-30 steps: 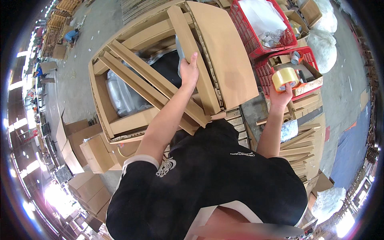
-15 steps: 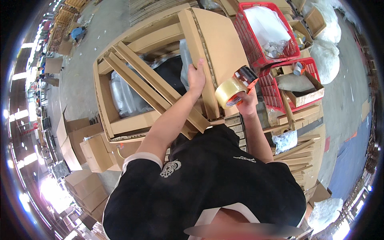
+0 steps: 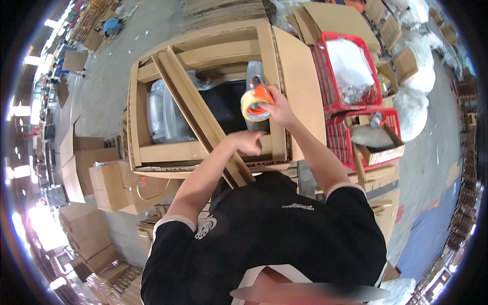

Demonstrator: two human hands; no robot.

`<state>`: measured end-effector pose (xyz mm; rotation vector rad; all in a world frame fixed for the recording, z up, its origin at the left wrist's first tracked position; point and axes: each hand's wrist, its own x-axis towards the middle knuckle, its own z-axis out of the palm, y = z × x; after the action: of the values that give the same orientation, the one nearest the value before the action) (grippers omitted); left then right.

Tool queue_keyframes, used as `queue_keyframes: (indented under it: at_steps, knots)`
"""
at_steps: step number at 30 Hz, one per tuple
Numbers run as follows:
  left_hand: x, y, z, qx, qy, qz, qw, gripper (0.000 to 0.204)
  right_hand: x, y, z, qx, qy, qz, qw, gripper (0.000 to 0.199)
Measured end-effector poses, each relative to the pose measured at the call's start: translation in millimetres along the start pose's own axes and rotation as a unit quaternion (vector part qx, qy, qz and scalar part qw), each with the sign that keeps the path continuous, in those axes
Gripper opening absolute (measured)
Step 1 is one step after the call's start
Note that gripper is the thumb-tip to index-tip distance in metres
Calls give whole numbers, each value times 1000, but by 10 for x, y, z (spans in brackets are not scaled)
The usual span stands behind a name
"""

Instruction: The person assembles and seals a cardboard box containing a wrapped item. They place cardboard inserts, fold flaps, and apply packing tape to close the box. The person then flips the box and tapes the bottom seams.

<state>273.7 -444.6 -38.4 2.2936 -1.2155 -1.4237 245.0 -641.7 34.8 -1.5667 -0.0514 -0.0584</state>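
My right hand (image 3: 280, 107) grips an orange tape dispenser (image 3: 264, 94) with a roll of clear tape (image 3: 252, 107). It hovers over the right side of an open carton (image 3: 199, 53). Bent low, my left hand (image 3: 247, 143) is at the carton's near right corner, its fingers curled at the near cardboard edge piece (image 3: 175, 153); their tips are partly hidden. Long angled cardboard strips (image 3: 195, 108) lie close together, slanting across the opening to my body. Inside the carton are plastic-wrapped bundles (image 3: 165, 114) and a black item (image 3: 223, 101).
At the right stand two red baskets (image 3: 329, 76) (image 3: 339, 145), one holding white sheets, the other a small open box. Cartons (image 3: 109, 187) stand at the left. Large clear plastic bags (image 3: 412, 114) lie beyond the baskets, and flat cardboard (image 3: 343, 23) lies behind.
My right hand has brought the tape dispenser leftward over the carton and turned it. My left hand has moved from the right-hand edge piece to the near corner. The strips appear closer together.
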Motion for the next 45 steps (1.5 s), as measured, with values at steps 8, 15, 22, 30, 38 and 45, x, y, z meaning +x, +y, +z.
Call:
queue_keyframes:
  at_steps: [8,15,22,30,38,45]
  knots:
    - [-70,243,-321,26,-20,-13,999,121,279,62,42,181,25,-94,979,56]
    - [-4,15,-336,-14,-61,19,998,133,79,500,-185,42,66,-32,996,44]
    - [-33,18,-301,-20,-42,12,999,133,372,145,-612,100,208,-73,970,48]
    - [373,448,-422,-428,201,45,880,65,1947,215,-1234,38,293,16,955,45]
    - [777,577,-204,-656,241,97,709,40,2134,709,-834,-102,223,-24,969,58]
    - [832,430,-148,-635,248,116,722,39,2201,12,-563,-319,160,-212,909,67]
